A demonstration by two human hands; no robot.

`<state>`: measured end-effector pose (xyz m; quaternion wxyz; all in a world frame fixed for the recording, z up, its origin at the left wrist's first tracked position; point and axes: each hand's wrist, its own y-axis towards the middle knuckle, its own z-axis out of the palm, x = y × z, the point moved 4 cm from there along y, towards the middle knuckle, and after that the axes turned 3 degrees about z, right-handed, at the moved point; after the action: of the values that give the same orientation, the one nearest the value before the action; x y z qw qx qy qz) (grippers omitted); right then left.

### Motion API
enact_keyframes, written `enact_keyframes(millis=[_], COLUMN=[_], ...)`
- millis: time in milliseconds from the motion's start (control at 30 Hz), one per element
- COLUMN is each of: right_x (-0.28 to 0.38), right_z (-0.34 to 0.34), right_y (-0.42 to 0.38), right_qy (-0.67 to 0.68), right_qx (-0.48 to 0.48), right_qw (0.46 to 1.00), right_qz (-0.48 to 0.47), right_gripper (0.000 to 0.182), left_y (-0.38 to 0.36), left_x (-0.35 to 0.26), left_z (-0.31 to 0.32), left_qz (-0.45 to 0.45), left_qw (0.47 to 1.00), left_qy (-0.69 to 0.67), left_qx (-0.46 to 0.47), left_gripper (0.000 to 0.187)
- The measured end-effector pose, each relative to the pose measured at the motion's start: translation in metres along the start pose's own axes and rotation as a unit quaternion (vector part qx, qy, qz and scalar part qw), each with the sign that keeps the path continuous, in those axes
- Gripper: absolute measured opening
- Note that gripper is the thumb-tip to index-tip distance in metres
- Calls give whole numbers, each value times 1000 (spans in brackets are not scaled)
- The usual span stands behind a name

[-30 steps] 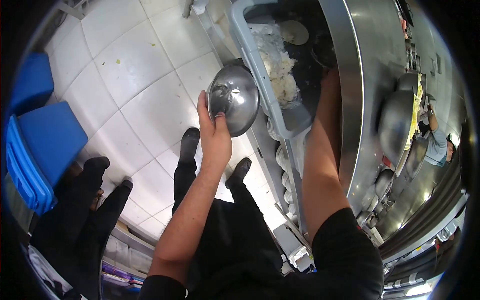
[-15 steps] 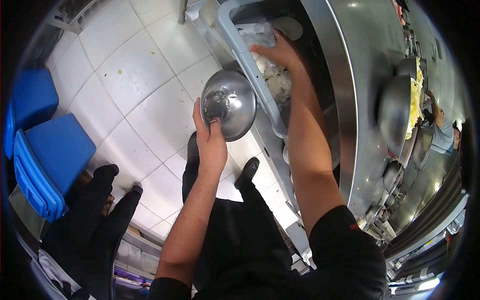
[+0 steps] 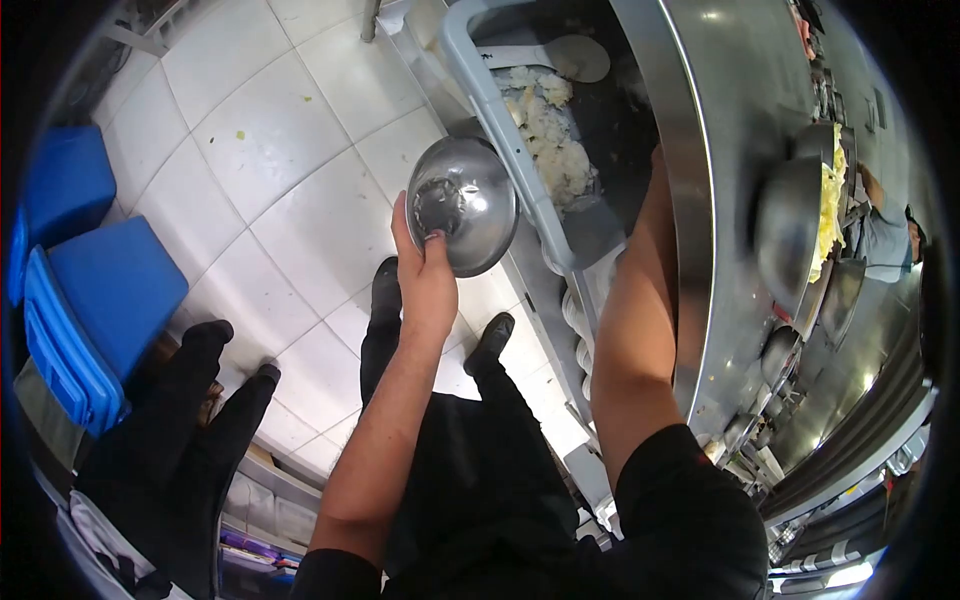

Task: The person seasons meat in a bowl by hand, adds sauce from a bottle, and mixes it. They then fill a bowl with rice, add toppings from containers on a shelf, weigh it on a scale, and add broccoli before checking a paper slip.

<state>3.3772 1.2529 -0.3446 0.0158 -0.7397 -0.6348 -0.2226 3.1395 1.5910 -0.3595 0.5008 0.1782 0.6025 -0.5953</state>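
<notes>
Most fingers of the left hand (image 3: 430,295) are hidden behind the shiny, round steel bowl (image 3: 482,205). The right hand is concealed by the grey metal table (image 3: 690,215). Beyond the left fingers, the grey plastic tub (image 3: 512,150) is cut off by the top edge, and the dark marks on the white, flat paddle (image 3: 515,58) are too small to be read.

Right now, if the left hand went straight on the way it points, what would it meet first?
Probably the gray tub's rim, which the metal bowl held in the left hand would reach first. Depth is unclear, so it might pass above or below.
</notes>
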Motion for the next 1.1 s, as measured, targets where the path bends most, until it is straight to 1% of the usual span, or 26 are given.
enact_keyframes(millis=[100, 167, 233, 267, 300, 333, 433, 500, 600, 667, 733, 833, 867, 967, 1033, 1100], right_x=[-20, -28, -38, -36, -33, -20, 39, 1, -12, -31, -45, -53, -50, -36, -15, 13], right_z=[2, 9, 20, 25, 26, 21, 2, 32, 30, 5, -22, -48, -49, -37, -19, -2], right_y=[-7, -15, -29, -43, -61, -80, -110, -113, -108, -97, -91, -86, -80, -62, -55, -56], right_qy=[-68, -127, -221, -287, -305, -305, -225, -252, -239, -148, -44, 26, 37, 61, 74, 80], right_qx=[-3, 36, 137, 227, 307, 372, 450, 378, 286, 252, 181, 77, 60, 58, 97, 156], right_qw=[998, 991, 966, 931, 901, 876, 864, 890, 926, 955, 980, 991, 992, 991, 988, 979], right_qz=[5, 4, -4, -11, -13, -14, -7, 33, 57, 52, 68, 102, 105, 102, 94, 99], right_gripper=[61, 61, 61, 61, 62, 62, 53, 46, 38, 37, 41, 48, 51, 58, 64, 69], left_y=[-3, -3, -4, -4, -4, -4, -5, -6, 0, 0, 1, 0, -2, -3, -4, -7], left_x=[1, 3, 7, 9, 10, 10, 7, 5, 6, 10, 9, 1, 0, 5, 12, 21], left_z=[0, 2, 2, 2, 3, 4, 4, 4, 1, 3, 3, 4, 4, 2, -1, 2], left_qz=[-13, -35, -67, -65, -62, -58, -44, -53, -41, -39, -43, -47, -48, -53, -56, -57], left_qw=[1000, 999, 998, 998, 998, 997, 999, 998, 998, 998, 998, 998, 998, 998, 998, 997], left_qy=[0, -9, -13, -23, -33, -43, -32, -34, -46, -52, -53, -29, -34, -39, -36, -55], left_qx=[9, 5, -1, -2, -4, -6, -1, 3, -4, -7, -10, -14, -14, -10, -2, -6], left_gripper=[61, 61, 61, 61, 60, 60, 61, 61, 60, 60, 60, 59, 59, 59, 59, 59])
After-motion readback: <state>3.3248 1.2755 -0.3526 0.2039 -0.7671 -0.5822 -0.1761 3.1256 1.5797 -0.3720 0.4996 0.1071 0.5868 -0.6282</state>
